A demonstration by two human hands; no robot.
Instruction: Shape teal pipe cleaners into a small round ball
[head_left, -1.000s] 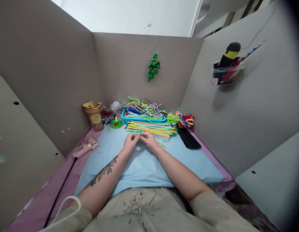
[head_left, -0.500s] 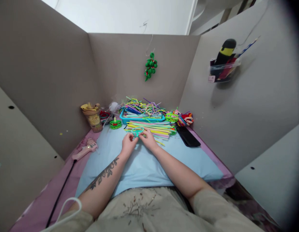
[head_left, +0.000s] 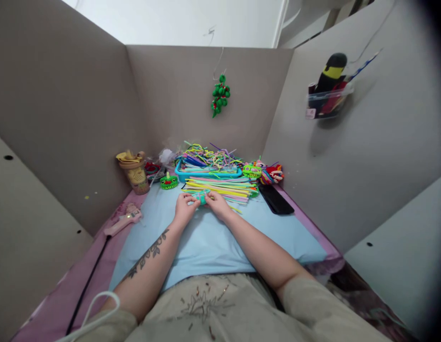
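Note:
Between my fingertips is a small turquoise piece (head_left: 202, 197) with a little pink on it, apparently shaped from pipe cleaners. My left hand (head_left: 186, 207) pinches its left side, and my right hand (head_left: 218, 205) grips it from the right. Just behind the hands lies a bundle of pastel pipe cleaners (head_left: 227, 187) in yellow, pink and green. The piece's finer detail is partly covered by my fingers.
A blue tray (head_left: 179, 175) heaped with pipe cleaners stands at the back. Green figures (head_left: 168, 181) flank it. At left are a pink glue gun (head_left: 122, 223) and a tan cup (head_left: 135, 175); a black phone (head_left: 275, 199) lies right. Grey panels surround the table.
The turquoise piece has turned: its open ring shape now looks flatter and more compact. My left hand has shifted slightly left and its fingers have a changed hold.

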